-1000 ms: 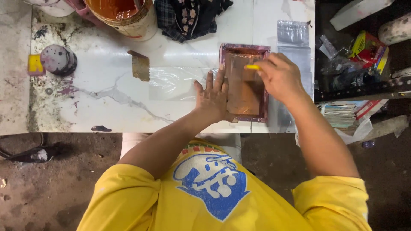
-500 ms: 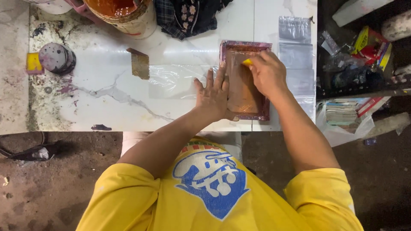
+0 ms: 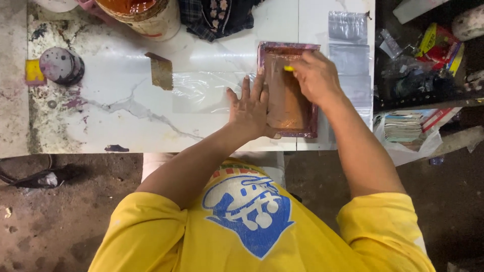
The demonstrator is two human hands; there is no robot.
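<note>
The left hand [image 3: 250, 110] lies flat and open, pressing the screen frame [image 3: 288, 89]; the right hand [image 3: 315, 76] grips a yellow squeegee [image 3: 288, 68]. Keep the frame steady and the pressure even.

Print workshop, ink-stained table [image 3: 55, 126], paint bucket [image 3: 146, 15]

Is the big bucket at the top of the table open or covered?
Open: the bucket has no lid, and orange-brown liquid shows inside its rim.
</note>
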